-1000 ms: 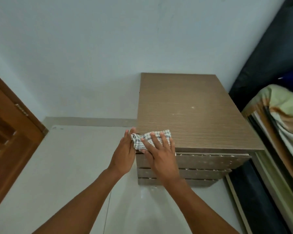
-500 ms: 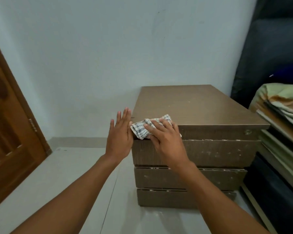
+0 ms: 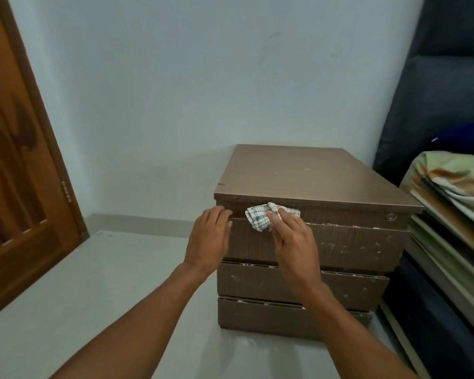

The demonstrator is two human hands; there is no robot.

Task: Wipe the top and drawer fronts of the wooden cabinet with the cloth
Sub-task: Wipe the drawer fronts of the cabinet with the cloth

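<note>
I can read no text, label, brand, number or sign anywhere from here. The wooden cabinet [image 3: 307, 236] shows only pale scuffs and specks on its drawer fronts, the cloth [image 3: 260, 216] only a checked weave, and the door [image 3: 19, 187] only plain wood grain.

Brown wooden cabinet [image 3: 307, 176] upright on floor, three drawer fronts shut; my checked cloth [image 3: 260, 216] bunched against top front's left end.

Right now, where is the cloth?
In the head view, the cloth is pressed by the right hand on the cabinet's front, upper left, just under the top.
</note>
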